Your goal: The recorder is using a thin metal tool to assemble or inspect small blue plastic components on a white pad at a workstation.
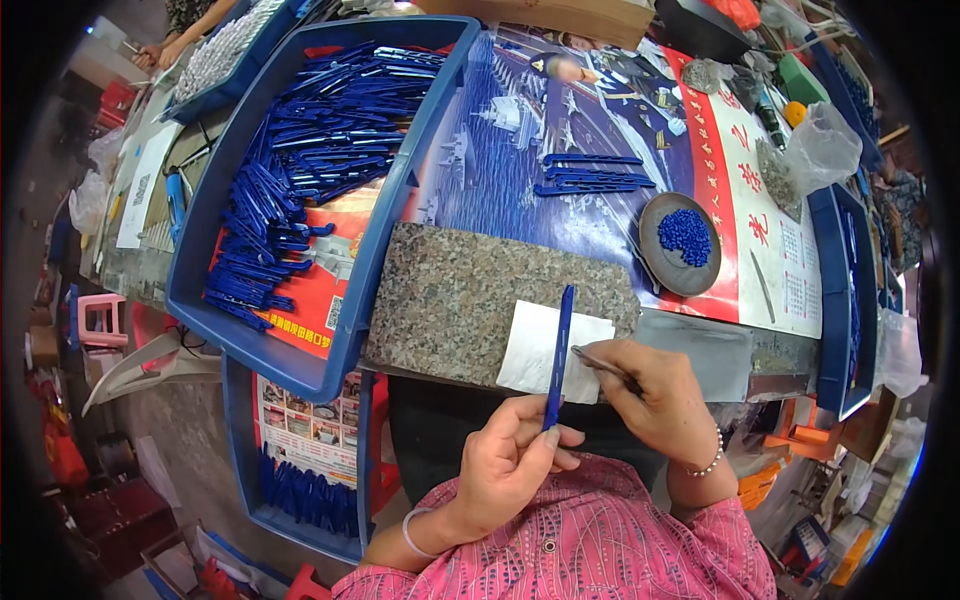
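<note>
My left hand (510, 460) is closed on the lower end of a long, slim blue strip (562, 345), shaped like an eyeglass temple, which stands nearly upright. Behind the strip lies a folded white cloth or paper (525, 350) on a speckled granite slab (470, 285). My right hand (655, 395) is just right of the strip, its fingers pinched on a thin metal tool (592, 360) that looks like tweezers. The tool's tip points toward the strip; whether they touch I cannot tell. Several similar blue strips (595, 180) lie in a small group beyond the slab.
A round dish (655, 272) of small blue pieces (685, 238) sits right of the slab. On the left stands a large blue tray (355, 340) piled with blue strips; a lower tray (240, 480) holds more. A thin blade-like tool (763, 285) lies on the printed poster (735, 200).
</note>
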Motion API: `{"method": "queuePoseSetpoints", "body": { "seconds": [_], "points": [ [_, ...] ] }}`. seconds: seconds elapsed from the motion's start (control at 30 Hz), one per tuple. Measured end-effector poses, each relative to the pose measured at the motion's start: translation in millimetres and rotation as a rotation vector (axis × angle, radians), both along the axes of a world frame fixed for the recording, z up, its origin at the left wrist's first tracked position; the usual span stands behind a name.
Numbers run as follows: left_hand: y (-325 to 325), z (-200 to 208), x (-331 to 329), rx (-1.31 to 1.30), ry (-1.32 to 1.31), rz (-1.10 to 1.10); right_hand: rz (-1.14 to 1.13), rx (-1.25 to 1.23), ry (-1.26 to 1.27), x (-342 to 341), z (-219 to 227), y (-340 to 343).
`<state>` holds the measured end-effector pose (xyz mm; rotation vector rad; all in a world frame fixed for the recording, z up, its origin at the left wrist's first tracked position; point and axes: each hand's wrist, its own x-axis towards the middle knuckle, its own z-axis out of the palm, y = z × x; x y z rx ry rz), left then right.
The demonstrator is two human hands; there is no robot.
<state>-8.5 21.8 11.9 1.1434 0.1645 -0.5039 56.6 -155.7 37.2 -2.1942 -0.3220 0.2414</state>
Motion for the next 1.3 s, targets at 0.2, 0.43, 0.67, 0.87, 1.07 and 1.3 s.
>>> {"method": "queuePoseSetpoints", "body": {
  "seconds": [0.2,0.43,0.67,0.87,1.07,1.3],
  "points": [
    [-4,-4,-4,0.114,-0.095,0.042,0.051,0.004,0.018,4,5,-2],
    [-12,-13,-2,0.591,-0.532,0.122,0.011,0.114,0.098,-21,4,11],
    [-12,-16,0,0.781,-0.696,0.195,0.105,0.042,-0.005,-25,-7,16],
    [-11,-13,0,0.849,-0.79,0.18,0.106,0.016,-0.042,-27,-6,19],
    [-12,-10,-4,0.868,-0.835,0.118,0.026,0.128,0.164,-32,-9,15],
    [-14,-9,-7,0.823,-0.844,0.137,-0.044,0.24,0.468,-29,-1,12]
  ]
}}
